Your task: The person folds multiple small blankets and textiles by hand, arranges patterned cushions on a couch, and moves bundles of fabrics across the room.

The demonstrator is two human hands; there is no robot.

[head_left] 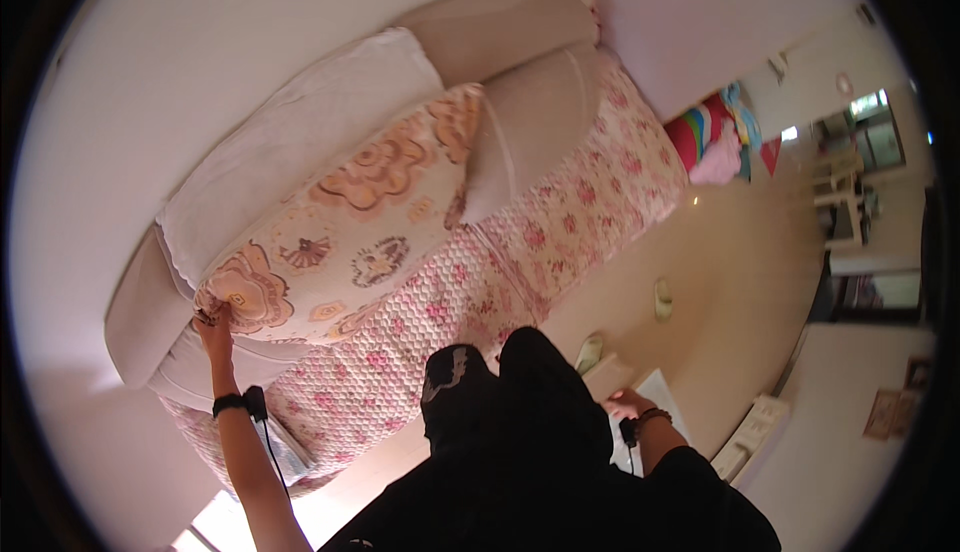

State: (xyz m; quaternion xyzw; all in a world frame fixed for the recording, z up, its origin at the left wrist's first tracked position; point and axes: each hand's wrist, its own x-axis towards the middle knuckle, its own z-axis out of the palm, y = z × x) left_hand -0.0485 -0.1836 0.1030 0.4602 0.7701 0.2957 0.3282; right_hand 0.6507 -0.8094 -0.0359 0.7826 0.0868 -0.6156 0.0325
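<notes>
My left hand (216, 323) grips the near-left corner of a large patterned pillow (337, 244) with orange and brown flower shapes. This pillow leans over the beige back cushions of a sofa. Behind it a plain white pillow (315, 116) lies along the top of the sofa back. A quilted pink floral cover (420, 327) lies over the seat. My right hand (628, 404) is low at the right, beside my dark-clad leg and over a pale, flat-topped piece; its fingers are partly bent and nothing shows in them.
Beige back cushions (544, 124) line the sofa. A flat item (289, 451) lies at its left end. Pale slippers (663, 299) are on the glossy floor. Colourful cloths (712, 139) are heaped beyond the sofa's far end. A low white unit (750, 436) stands by the right wall.
</notes>
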